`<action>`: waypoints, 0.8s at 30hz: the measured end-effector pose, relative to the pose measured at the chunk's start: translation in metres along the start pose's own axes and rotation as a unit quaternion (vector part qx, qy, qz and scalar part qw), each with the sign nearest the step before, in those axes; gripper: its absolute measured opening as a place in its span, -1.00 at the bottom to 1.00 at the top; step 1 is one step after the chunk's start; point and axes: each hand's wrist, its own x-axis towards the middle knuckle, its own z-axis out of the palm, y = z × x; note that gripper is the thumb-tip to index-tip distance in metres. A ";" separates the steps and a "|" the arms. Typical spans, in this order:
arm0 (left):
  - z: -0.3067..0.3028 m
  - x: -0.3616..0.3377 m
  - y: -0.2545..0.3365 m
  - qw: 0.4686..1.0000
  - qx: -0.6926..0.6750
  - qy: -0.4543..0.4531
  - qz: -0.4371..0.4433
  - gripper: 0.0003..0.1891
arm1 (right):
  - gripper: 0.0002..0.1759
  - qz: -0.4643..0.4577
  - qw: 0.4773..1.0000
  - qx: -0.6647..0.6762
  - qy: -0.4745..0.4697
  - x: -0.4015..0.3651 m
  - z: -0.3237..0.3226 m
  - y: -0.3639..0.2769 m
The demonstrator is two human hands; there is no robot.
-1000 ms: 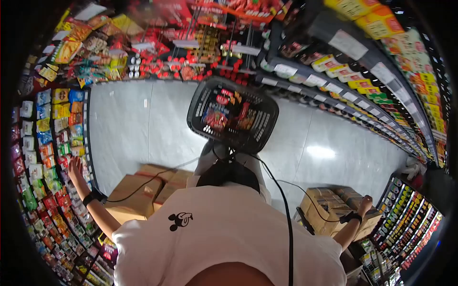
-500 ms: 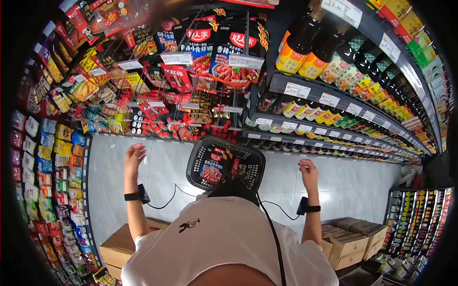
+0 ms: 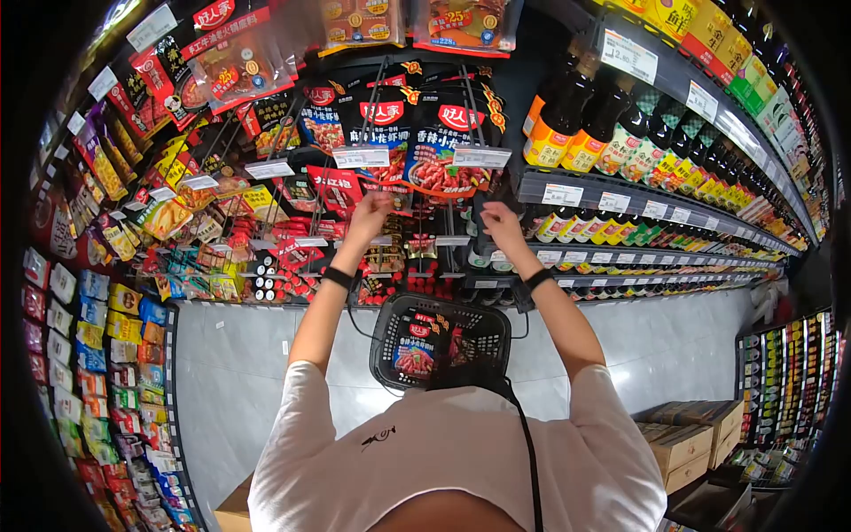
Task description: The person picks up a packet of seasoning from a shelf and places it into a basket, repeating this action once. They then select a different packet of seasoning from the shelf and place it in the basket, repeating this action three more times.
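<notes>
The near side of the black shopping basket is lost behind a dark shape, and the item at the right inside it is too dim to identify. Above the basket, whether the left hand touches the red packet cannot be told; nor is any contact by the right hand clear. Below and left of it, the picture's edge and a sleeve cut off a cardboard box.
</notes>
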 end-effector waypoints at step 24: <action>0.023 0.115 0.002 0.964 0.217 -0.141 0.062 -0.62 | -0.65 0.118 0.966 0.232 -0.002 0.068 0.025 -0.033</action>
